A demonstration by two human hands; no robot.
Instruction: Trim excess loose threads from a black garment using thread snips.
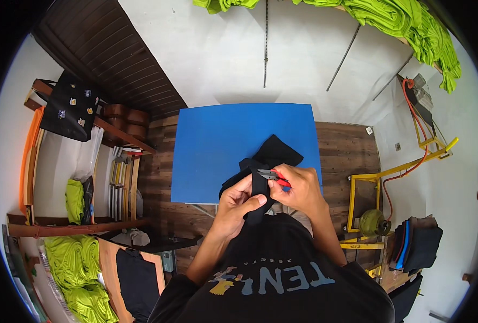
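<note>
A piece of black cloth lies bunched over the near part of a blue table, with one narrow strip raised toward me. My left hand pinches that strip between thumb and fingers. In my right hand is a pair of red-handled thread snips, its grey blades lying against the cloth just above my left fingers. Whether the blades are parted or together is too small to tell. The cloth's lower end hangs down in front of my black shirt.
Bright green fabric is heaped on a wall shelf at the far right. A yellow metal frame with a green gas cylinder stands to the right. Shelving on the left holds a black bag and green fabric piles.
</note>
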